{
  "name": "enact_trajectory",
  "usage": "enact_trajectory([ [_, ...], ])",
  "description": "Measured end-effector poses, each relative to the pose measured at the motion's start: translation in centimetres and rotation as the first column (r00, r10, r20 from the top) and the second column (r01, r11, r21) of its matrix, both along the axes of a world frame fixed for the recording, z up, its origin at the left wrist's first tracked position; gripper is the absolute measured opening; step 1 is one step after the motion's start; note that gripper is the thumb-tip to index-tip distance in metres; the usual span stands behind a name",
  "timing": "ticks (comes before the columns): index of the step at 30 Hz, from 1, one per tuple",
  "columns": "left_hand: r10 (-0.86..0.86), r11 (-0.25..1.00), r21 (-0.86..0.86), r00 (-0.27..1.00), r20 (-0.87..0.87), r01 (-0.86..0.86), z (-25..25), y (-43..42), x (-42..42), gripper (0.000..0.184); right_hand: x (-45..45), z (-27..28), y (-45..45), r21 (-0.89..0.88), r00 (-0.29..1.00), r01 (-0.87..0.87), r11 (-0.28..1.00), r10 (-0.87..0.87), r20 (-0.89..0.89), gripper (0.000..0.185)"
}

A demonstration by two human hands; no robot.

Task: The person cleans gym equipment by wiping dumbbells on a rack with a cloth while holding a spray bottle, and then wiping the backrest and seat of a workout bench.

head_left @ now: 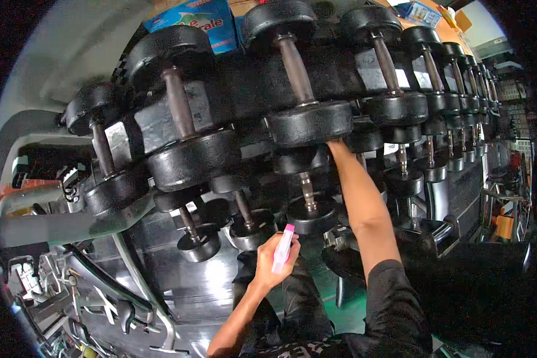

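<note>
The pink-capped tube [283, 250], pale and see-through in the body, lies in the person's left hand [267, 255], its long axis running from about seven o'clock at the base to one o'clock at the pink cap. The left fingers are closed around it; the cap end juts out past them. The nearest lower-rack dumbbell [314, 216] sits just beyond the cap, at about two o'clock. Farther out, nearer twelve to one o'clock, is the large upper-rack dumbbell [310, 124], its handle slanting from eleven towards five. The right arm [364, 197] stretches from about five o'clock up to that dumbbell's near head and disappears behind its lower right edge. The left hand is plainly the nearer to the tube. The right fingers are hidden, so whether they are spread, curled or gripping anything cannot be told.
</note>
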State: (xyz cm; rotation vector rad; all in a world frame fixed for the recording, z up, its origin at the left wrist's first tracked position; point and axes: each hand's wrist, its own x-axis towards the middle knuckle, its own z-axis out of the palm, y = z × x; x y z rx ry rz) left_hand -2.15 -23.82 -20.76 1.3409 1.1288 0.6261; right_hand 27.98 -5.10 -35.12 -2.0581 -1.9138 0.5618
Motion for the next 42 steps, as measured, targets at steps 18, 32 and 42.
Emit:
enact_trajectory([
  [18,-0.062,0.998,-0.019,0.996,0.06,0.064,0.5,0.2,-0.9,0.015,-6.1,2.3,-16.5,-0.206,0.352,0.724,0.659,-0.609,-0.71,0.032],
  [32,-0.046,0.999,-0.025,0.998,-0.046,0.045,-1.2,-1.6,-2.5,0.016,-2.1,-25.4,-15.5,0.013,0.466,0.432,0.902,-0.211,-0.859,0.022],
  [42,-0.009,1.0,0.005,0.999,-0.049,0.01,-1.3,-2.1,-2.8,0.012,-16.2,1.7,-13.5,-0.626,-0.599,0.724,0.29,-0.186,-0.779,0.018],
])
